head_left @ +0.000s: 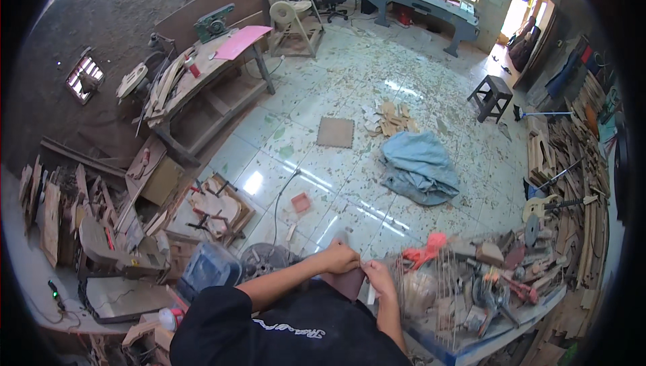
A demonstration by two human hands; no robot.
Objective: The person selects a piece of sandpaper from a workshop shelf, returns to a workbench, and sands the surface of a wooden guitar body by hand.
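Brown board piece [348, 282] pinched between both hands, low centre, above black shirt [296, 332].
Left hand [340, 258] closed on upper edge; right hand [379, 278] clamped on right side, beside small pale strip [371, 294]. Cluttered bench [511, 325] with wire cage [431, 292] just right. Blue cloth [418, 166] well apart on littered tile floor [336, 83].

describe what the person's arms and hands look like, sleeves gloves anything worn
Both forearms are bare, and the left hand and right hand wear no gloves. No watch or ring can be made out at this size. The person wears a black short-sleeved shirt with pale lettering across it; the left sleeve ends above the elbow.
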